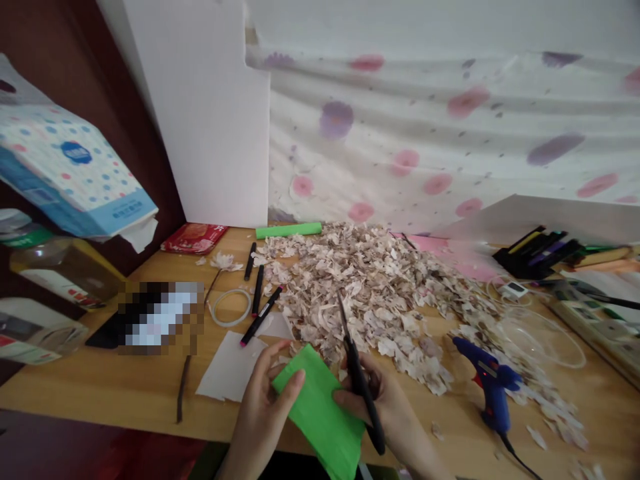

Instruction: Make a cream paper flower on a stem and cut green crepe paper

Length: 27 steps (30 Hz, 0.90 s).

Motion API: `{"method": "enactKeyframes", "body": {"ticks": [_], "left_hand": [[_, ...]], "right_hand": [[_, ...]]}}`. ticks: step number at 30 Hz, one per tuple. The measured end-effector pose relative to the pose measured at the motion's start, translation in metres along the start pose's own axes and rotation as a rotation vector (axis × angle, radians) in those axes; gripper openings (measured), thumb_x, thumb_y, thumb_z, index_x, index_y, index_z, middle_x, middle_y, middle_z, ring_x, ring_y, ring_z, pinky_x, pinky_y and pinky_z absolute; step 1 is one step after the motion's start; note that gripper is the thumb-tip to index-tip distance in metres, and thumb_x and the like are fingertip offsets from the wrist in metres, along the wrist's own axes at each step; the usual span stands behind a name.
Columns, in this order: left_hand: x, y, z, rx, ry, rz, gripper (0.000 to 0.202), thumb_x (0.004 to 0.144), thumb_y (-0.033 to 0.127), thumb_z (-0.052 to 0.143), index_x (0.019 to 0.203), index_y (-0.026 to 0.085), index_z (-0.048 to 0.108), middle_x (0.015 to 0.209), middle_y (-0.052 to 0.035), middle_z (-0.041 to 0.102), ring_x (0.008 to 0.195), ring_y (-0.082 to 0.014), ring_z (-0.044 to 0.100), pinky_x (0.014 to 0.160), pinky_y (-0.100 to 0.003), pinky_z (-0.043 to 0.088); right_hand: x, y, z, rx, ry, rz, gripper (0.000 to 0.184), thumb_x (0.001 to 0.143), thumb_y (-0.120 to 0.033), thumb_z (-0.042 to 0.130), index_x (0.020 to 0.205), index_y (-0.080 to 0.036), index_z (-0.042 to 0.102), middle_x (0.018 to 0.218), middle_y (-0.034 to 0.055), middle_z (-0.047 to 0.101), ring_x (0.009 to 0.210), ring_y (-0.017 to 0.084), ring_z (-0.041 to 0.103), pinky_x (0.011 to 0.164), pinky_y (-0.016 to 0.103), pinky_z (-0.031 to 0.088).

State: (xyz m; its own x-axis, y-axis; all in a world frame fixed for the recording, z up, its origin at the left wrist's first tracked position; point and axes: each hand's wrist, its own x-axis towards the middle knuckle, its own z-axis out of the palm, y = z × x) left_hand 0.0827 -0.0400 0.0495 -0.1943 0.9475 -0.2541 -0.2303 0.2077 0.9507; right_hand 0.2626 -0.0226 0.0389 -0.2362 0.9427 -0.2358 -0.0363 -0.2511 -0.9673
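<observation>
My left hand (263,407) pinches a folded piece of bright green paper (320,410) at its left edge, thumb on top. My right hand (387,403) grips black scissors (357,373) by the handles, blades closed and pointing up and away, lying along the right side of the green paper. Both hands are low in the view, at the near edge of the wooden table (125,387). Just beyond them spreads a large heap of pale paper petals (375,287).
A blue glue gun (490,383) stands to the right with its cord trailing off. Black markers (260,307), a white ring (231,307), white paper (230,367), a green roll (289,230) and a phone lie left. Tissue pack (70,173) and bottles sit on shelves; marker sets (540,253) far right.
</observation>
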Motion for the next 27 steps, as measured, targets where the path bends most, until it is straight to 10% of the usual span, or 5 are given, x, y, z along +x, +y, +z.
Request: {"method": "enactKeyframes", "body": {"ticks": [3, 9, 19, 27], "left_hand": [[-0.012, -0.007, 0.01, -0.237, 0.038, 0.031, 0.085, 0.062, 0.038, 0.089, 0.136, 0.025, 0.049, 0.109, -0.0132, 0.075, 0.088, -0.0263, 0.073, 0.078, -0.033, 0.058], [-0.03, -0.026, 0.02, -0.076, -0.077, 0.073, 0.028, 0.068, 0.046, 0.084, 0.087, 0.024, 0.083, 0.105, -0.0125, 0.077, 0.1, -0.0289, 0.071, 0.085, -0.031, 0.058], [-0.004, -0.016, 0.005, -0.218, 0.027, -0.115, 0.04, 0.057, 0.035, 0.092, 0.092, 0.019, 0.082, 0.102, -0.0092, 0.08, 0.094, -0.0246, 0.075, 0.08, -0.026, 0.061], [0.012, 0.004, 0.011, -0.727, 0.251, -0.255, 0.034, 0.077, -0.01, 0.062, 0.1, 0.011, 0.074, 0.085, -0.005, 0.081, 0.062, -0.01, 0.074, 0.059, -0.012, 0.06]], "right_hand": [[0.003, 0.002, -0.001, 0.042, 0.128, -0.032, 0.052, 0.063, -0.05, 0.087, 0.091, -0.019, 0.056, 0.06, -0.0066, 0.051, 0.051, 0.008, 0.038, 0.048, 0.02, 0.027], [0.002, 0.002, 0.008, 0.11, 0.228, -0.048, 0.057, 0.058, -0.049, 0.091, 0.092, -0.019, 0.056, 0.062, -0.0041, 0.059, 0.052, 0.009, 0.044, 0.048, 0.019, 0.033], [-0.002, -0.002, -0.003, 0.104, 0.22, -0.061, 0.054, 0.064, -0.053, 0.088, 0.091, -0.021, 0.054, 0.058, -0.0024, 0.064, 0.05, 0.013, 0.057, 0.05, 0.022, 0.044], [-0.054, 0.01, -0.005, -0.006, -0.059, 0.018, 0.066, 0.091, -0.078, 0.036, 0.106, -0.02, 0.064, 0.064, 0.0025, 0.066, 0.053, 0.017, 0.06, 0.048, 0.027, 0.046]]}}
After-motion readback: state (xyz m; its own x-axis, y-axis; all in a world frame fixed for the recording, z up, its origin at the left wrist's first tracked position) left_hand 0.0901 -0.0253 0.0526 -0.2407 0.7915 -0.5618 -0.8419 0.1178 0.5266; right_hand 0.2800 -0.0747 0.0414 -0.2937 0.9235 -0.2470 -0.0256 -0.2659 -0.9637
